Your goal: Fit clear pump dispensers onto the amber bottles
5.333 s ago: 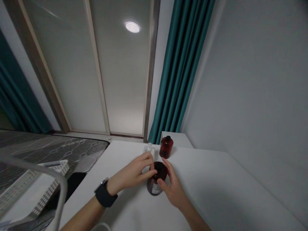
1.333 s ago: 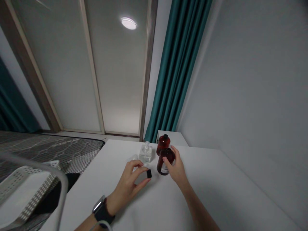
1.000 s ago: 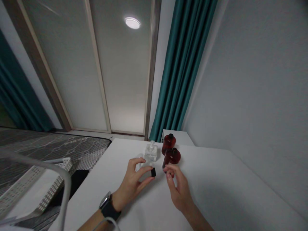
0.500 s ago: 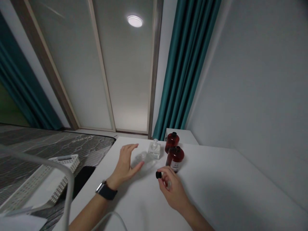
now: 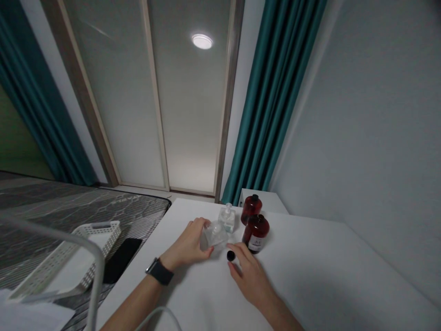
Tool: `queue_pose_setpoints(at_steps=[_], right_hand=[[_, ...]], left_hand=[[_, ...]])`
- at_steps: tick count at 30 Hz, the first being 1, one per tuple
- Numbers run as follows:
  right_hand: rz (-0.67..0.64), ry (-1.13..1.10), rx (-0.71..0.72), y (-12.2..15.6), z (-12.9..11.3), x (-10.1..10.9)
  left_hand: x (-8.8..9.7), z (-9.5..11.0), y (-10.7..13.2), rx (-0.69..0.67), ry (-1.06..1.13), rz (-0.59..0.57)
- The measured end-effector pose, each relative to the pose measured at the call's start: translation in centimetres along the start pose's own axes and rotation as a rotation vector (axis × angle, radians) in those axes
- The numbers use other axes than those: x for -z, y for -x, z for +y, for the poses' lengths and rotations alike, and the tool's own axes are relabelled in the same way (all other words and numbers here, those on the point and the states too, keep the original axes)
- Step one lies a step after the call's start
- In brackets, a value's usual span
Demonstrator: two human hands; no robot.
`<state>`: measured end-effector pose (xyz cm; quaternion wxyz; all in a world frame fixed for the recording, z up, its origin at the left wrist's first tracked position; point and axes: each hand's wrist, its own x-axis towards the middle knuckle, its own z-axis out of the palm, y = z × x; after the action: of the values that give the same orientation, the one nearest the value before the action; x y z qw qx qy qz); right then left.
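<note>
My left hand (image 5: 186,242) is shut around a clear plastic container (image 5: 216,236), holding it just above the white table (image 5: 303,276). My right hand (image 5: 251,277) is nearest a small black cap (image 5: 230,256), its fingers apart and the thumb tip close below the cap. Behind them stand a labelled amber bottle (image 5: 255,233), a second amber bottle (image 5: 251,209) with a black cap, and a clear pump bottle (image 5: 227,218). The pump bottle's lower part is partly hidden behind the clear container.
A white perforated basket (image 5: 99,234) and a black phone (image 5: 120,259) lie on the mattress (image 5: 69,211) left of the table. A pale rail (image 5: 51,228) crosses the lower left. A white cable (image 5: 155,315) runs from my left wrist area. A white cabinet (image 5: 265,201) stands behind the table.
My left hand has closed around the clear container. The right hand's fingers have spread apart beside the black cap. The camera view has shifted slightly.
</note>
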<state>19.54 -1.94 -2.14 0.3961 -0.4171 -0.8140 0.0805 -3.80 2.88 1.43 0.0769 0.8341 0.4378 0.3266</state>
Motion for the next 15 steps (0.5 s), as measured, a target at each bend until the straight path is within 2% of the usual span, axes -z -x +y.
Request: queue_pose_setpoints(at_steps=[3, 6, 11, 15], right_hand=[[0.14, -0.09, -0.072, 0.1, -0.8, 0.8], [0.274, -0.087, -0.086, 0.1, -1.0, 1.3], [0.279, -0.02, -0.04, 0.1, -0.9, 1.5], [0.275, -0.006, 0.012, 0.2, -0.6, 1.5]], left_hand=[[0.1, 1.5, 0.0, -0.174, -0.041, 0.078], [-0.2, 2.9, 0.0, -0.281, -0.135, 0.098], [-1.1, 4.4, 0.3, -0.418, -0.338, 0.092], [-1.4, 4.8, 0.3, -0.457, -0.347, 0.119]])
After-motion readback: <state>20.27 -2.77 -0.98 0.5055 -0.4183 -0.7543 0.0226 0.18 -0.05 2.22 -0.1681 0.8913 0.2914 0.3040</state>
